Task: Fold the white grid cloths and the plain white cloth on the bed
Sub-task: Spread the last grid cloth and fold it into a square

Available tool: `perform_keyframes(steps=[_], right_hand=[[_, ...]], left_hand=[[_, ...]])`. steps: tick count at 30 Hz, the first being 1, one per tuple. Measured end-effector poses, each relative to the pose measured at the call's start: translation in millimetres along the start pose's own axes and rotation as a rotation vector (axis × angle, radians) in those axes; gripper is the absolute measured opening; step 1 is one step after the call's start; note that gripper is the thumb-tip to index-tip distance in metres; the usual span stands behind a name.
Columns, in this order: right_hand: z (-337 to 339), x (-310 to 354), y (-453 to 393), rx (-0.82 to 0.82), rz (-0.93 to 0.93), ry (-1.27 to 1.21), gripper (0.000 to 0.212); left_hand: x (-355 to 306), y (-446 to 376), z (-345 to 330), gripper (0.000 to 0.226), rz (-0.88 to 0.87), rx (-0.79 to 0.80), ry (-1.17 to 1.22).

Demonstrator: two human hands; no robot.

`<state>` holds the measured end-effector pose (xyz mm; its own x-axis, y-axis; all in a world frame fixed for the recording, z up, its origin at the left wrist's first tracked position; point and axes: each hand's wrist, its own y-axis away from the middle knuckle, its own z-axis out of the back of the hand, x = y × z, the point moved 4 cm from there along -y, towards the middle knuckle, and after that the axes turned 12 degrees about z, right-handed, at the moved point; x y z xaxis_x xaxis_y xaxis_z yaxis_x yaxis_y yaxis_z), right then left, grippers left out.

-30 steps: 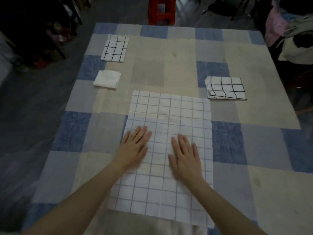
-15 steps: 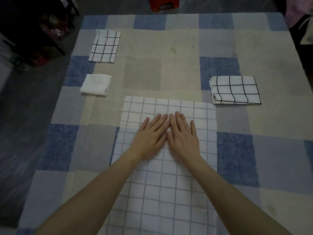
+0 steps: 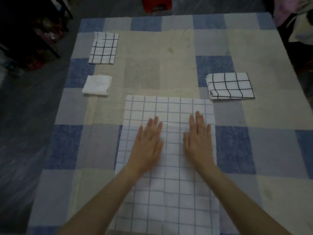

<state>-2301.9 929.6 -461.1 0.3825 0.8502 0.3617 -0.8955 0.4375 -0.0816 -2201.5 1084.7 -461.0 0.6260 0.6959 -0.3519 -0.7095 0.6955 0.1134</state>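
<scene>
Left hand lies flat, fingers straight, palm down on the blue-grid cloth; it holds nothing and is slightly blurred. Right hand is likewise flat and spread on the same cloth, gripping nothing. The two hands sit side by side, apart, on the cloth's upper half.

The blue-grid cloth lies spread out on the bed, reaching to the near edge of view. A faint crease runs across it between the hands. Judgement: the step in hand is smoothing before a fold. To do it well, press outward from the centre line toward both side edges, keep the palms flat so no ridge is pushed up, and check that the grid lines run straight before lifting an edge; matching corners to corners should then give a square fold.

Beyond the hands: a folded plain white cloth to the far left, a folded black-grid cloth behind it, and a second folded black-grid cloth to the far right, just beside the spread cloth's far corner. A red stool stands past the bed.

No brand, label or legible writing is visible.
</scene>
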Motion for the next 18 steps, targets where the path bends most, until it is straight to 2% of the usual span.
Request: perform_keyframes(steps=[3, 6, 10, 15, 16, 18], right_hand=[[-18.2, 48.7, 67.2, 0.061, 0.136, -0.059, 0.057], [-36.2, 45.6, 124.9, 0.172, 0.254, 0.06, 0.055], [-20.2, -4.6, 144.6, 0.184, 0.092, 0.173, 0.058], [-1.9, -36.8, 178.3, 0.149, -0.212, 0.2, 0.061], [-1.7, -29.0, 183.4, 0.126, -0.222, 0.191, 0.062], [-5.9, 3.1, 190.8, 0.1, -0.128, 0.148, 0.061]], left_hand=[[-9.6, 70.4, -26.2, 0.054, -0.128, 0.065, -0.034], [25.8, 104.6, -36.3, 0.052, -0.131, 0.085, -0.126], [86.9, 119.1, -15.7, 0.053, -0.035, 0.087, -0.225], [140.5, 153.7, 8.2, 0.06, 0.261, 0.072, -0.156], [135.5, 159.5, 9.6, 0.061, 0.263, 0.067, -0.136], [108.7, 170.6, 5.6, 0.059, 0.122, 0.095, -0.137]])
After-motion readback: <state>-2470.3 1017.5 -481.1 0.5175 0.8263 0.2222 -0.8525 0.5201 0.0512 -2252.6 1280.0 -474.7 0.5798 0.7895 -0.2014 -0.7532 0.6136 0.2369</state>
